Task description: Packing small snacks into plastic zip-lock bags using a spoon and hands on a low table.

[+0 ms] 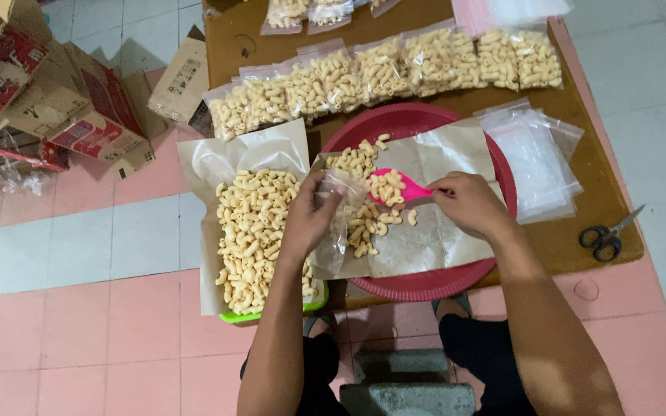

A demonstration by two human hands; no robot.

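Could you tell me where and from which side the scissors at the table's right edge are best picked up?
Judging by their pose, take the scissors by the black finger loops, which lie nearest the person, coming from the right hand side; the blades point up and away toward the table edge.

So the desk (580,139) sits at 12 o'clock with a round tray (425,281) near its front edge, a paper sheet (441,231) lying on it. Loose macaroni pieces (364,219) sit on that sheet. At 9 o'clock of the tray there's a paper-lined basket (271,314) heaped with macaroni (252,231). Behind the tray runs a row of filled bags (395,73). Empty bags (533,158) lie at 3 o'clock, scissors (607,235) at 4 o'clock. Cardboard boxes (55,100) sit on the floor (79,323) at 10 o'clock.
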